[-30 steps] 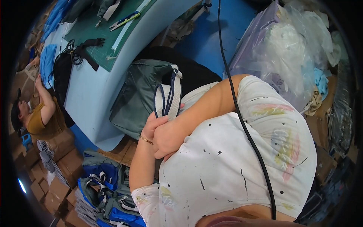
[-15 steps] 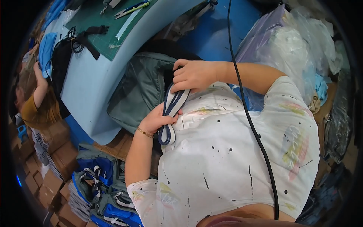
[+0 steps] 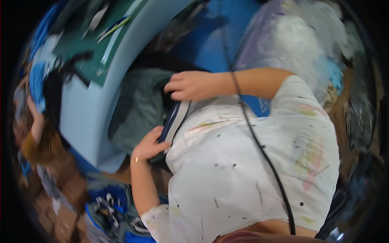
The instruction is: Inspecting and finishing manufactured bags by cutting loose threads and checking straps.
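Observation:
A navy-and-white striped webbing strap (image 3: 177, 121) stretches slantwise in front of my shirt, between my two hands. My left hand (image 3: 150, 143) pinches its lower end, thumb on top. At the upper end my right hand (image 3: 192, 85) is closed over the strap, fingers bent toward the dark opening of a bag; its fingertips are blurred. Beyond both hands lies the bag, made of grey-green fabric (image 3: 135, 107), slumped against a pale blue table edge. The strap's ends are hidden by my hands.
On the table (image 3: 85, 117) lie a green cutting mat (image 3: 77, 44), yellow-handled thread snips (image 3: 113, 29) and black straps. A black cable (image 3: 270, 162) hangs across my right arm and chest. Clear plastic bags (image 3: 296, 48) stand right; blue-grey bags (image 3: 115, 202) pile lower left. Another person's arm (image 3: 37, 123) is far left.
The strap's folded loop below my left hand no longer shows, and the strap lies straighter between my hands. Both hands sit further left in view, the left one lower. The whole view has shifted and blurred.

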`<move>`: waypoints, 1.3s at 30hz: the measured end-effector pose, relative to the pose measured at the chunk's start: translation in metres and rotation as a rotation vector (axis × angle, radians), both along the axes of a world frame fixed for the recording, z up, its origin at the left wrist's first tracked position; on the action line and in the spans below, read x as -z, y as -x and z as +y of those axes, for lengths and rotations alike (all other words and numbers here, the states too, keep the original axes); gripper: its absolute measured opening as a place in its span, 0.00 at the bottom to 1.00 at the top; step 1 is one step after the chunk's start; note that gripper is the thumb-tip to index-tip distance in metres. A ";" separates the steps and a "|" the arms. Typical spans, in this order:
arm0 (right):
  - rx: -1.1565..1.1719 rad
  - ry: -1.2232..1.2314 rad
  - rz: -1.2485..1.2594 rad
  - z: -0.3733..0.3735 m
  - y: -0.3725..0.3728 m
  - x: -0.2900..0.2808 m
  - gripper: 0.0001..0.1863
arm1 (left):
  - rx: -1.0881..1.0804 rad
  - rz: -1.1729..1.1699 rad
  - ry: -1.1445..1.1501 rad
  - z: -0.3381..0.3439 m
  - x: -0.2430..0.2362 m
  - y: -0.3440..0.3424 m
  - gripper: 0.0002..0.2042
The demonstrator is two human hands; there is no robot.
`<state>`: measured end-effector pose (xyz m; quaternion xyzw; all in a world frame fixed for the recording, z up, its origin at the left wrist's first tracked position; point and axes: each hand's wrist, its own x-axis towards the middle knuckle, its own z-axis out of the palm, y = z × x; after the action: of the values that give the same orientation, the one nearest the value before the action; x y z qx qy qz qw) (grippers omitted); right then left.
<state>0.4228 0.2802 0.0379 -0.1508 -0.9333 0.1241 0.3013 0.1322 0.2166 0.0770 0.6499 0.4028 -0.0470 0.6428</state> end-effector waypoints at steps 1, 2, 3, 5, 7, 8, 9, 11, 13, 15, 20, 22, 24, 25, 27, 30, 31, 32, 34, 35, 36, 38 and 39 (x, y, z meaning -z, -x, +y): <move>0.013 -0.047 -0.072 0.002 0.004 0.011 0.07 | 0.057 0.055 -0.118 0.003 -0.007 -0.008 0.19; 0.098 -0.176 -0.009 0.001 -0.003 0.007 0.05 | 0.159 0.093 -0.306 0.009 -0.007 -0.017 0.21; 0.116 -0.159 0.019 0.000 -0.005 0.003 0.05 | 0.161 0.143 -0.360 0.008 -0.015 -0.026 0.24; 0.140 -0.078 -0.067 -0.002 -0.006 0.008 0.04 | 0.047 0.176 -0.383 0.006 -0.022 -0.041 0.23; 0.197 -0.100 -0.055 -0.005 -0.005 0.013 0.04 | 0.011 0.147 -0.410 0.004 -0.006 -0.045 0.21; 0.214 -0.098 -0.053 -0.007 -0.007 0.015 0.04 | -0.027 0.184 -0.391 0.003 0.002 -0.047 0.21; 0.211 0.003 -0.228 -0.011 -0.010 0.007 0.11 | -0.066 0.224 -0.365 0.003 0.004 -0.051 0.20; 0.260 0.047 -0.080 -0.018 -0.025 0.000 0.19 | -0.073 0.224 -0.340 0.005 -0.001 -0.057 0.20; 0.301 0.305 0.034 -0.033 -0.048 -0.004 0.40 | -0.165 0.211 -0.351 0.001 0.003 -0.055 0.18; 0.535 0.455 0.137 -0.052 -0.078 0.011 0.27 | -0.244 0.129 -0.188 0.006 0.014 -0.047 0.17; 1.641 1.074 0.395 -0.170 -0.207 0.112 0.19 | -0.370 0.018 0.005 0.006 0.023 -0.041 0.15; 2.037 0.844 0.337 -0.215 -0.272 0.138 0.21 | -0.393 -0.024 0.059 0.006 0.024 -0.041 0.15; 2.123 0.673 -0.394 -0.237 -0.332 0.141 0.19 | -0.417 -0.065 0.112 0.004 0.022 -0.040 0.15; 1.995 0.361 -0.842 -0.255 -0.362 0.169 0.20 | -0.416 -0.075 0.114 0.005 0.022 -0.040 0.15; 1.975 0.538 -0.773 -0.231 -0.364 0.148 0.20 | -0.439 -0.068 0.106 0.002 0.025 -0.037 0.16; 1.987 0.693 -0.638 -0.222 -0.355 0.122 0.22 | -0.460 -0.083 0.129 0.003 0.027 -0.039 0.16; 2.010 0.677 -0.572 -0.222 -0.350 0.120 0.23 | -0.445 -0.091 0.144 0.005 0.026 -0.039 0.15; 2.002 0.674 -0.570 -0.217 -0.349 0.119 0.23 | -0.430 -0.100 0.159 0.006 0.026 -0.039 0.15; 2.006 0.674 -0.549 -0.216 -0.341 0.116 0.23 | -0.460 -0.116 0.162 0.003 0.032 -0.035 0.15; 2.009 0.674 -0.538 -0.215 -0.336 0.115 0.23 | -0.484 -0.134 0.166 0.003 0.034 -0.034 0.15; 2.007 0.678 -0.529 -0.210 -0.331 0.114 0.22 | -0.492 -0.129 0.166 0.003 0.033 -0.033 0.15; 2.002 0.684 -0.508 -0.207 -0.323 0.113 0.22 | -0.509 -0.118 0.209 0.003 0.029 -0.032 0.15; 1.996 0.685 -0.498 -0.199 -0.326 0.115 0.22 | -0.521 -0.114 0.206 0.003 0.029 -0.032 0.15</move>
<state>0.7490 0.0810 -0.0768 -0.9393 -0.3401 0.0430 0.0104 0.1645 0.2198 0.0482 0.4571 0.5126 0.1157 0.7176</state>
